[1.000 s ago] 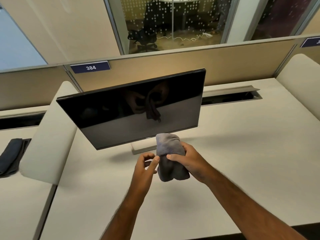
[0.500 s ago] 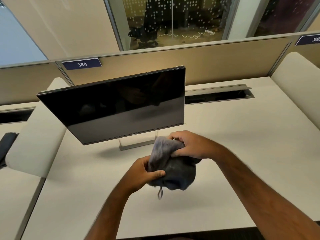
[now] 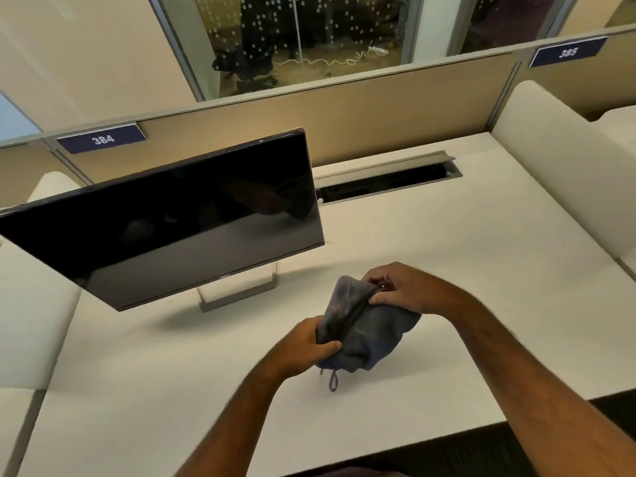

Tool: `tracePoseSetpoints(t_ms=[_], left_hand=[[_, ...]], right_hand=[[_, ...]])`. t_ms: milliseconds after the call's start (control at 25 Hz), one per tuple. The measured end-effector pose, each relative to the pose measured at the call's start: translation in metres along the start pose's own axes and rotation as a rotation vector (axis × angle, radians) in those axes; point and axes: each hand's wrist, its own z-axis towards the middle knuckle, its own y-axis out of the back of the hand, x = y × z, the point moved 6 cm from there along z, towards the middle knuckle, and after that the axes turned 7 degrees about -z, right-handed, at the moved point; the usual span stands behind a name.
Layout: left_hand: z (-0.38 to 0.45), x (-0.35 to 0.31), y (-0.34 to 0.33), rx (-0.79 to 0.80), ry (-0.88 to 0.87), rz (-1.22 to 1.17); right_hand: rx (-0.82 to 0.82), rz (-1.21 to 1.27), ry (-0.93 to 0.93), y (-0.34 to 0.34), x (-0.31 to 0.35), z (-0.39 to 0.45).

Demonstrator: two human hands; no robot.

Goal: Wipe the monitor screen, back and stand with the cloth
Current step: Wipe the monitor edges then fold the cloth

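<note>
bunched grey-blue fabric cloth [image 3: 358, 332] held above the white desk top [image 3: 447, 256], right of and in front of the flat black-screened monitor [image 3: 165, 222] on its grey open-frame stand [image 3: 241, 290]. left hand [image 3: 303, 349] fingers clenched on cloth's lower edge; right hand [image 3: 402, 287] pinching its upper fold. cloth not touching monitor.

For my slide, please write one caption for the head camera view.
Both hands, left hand and right hand, hold a grey cloth before the dark monitor.

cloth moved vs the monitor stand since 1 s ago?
Yes. The cloth went from just in front of the stand to its right, nearer the person.
</note>
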Motion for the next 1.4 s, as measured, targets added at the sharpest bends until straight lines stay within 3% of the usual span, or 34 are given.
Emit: tracePoseSetpoints(t_ms=[240,440,600,680,800,880,1000,1080,1200,1400], left_hand=[[0.072,-0.073,0.003,-0.234,-0.181,0.155],[0.135,-0.152,0.000,-0.381,-0.548,0.220],[0.186,-0.146,-0.028,-0.347,-0.503,0.452],[0.200,-0.116,-0.054,-0.193,-0.433,0.607],[0.198,-0.065,-0.085,0.024,-0.280,0.855],[0.191,-0.060,-0.087,-0.052,-0.276,0.792],[0.188,-0.073,-0.090,-0.229,-0.296,0.592],[0.194,-0.071,-0.107,-0.144,-0.207,0.519],[0.201,-0.058,-0.136,0.026,-0.179,0.646],[0.209,-0.042,-0.131,0.057,-0.234,0.701]], right_hand=[[-0.317,-0.062,-0.021,0.069,-0.035,-0.033],[-0.617,-0.211,0.011,0.119,-0.062,-0.072],[-0.770,-0.402,0.049,0.095,-0.101,-0.092],[-0.710,-0.415,0.010,0.051,-0.132,-0.096],[-0.468,-0.362,-0.038,-0.021,-0.177,-0.105],[-0.439,-0.308,-0.104,-0.034,-0.194,-0.108],[-0.579,-0.262,-0.288,-0.022,-0.203,-0.097],[-0.583,-0.366,-0.339,-0.027,-0.204,-0.081],[-0.376,-0.526,-0.433,-0.060,-0.215,-0.067],[-0.301,-0.568,-0.552,-0.071,-0.221,-0.066]])
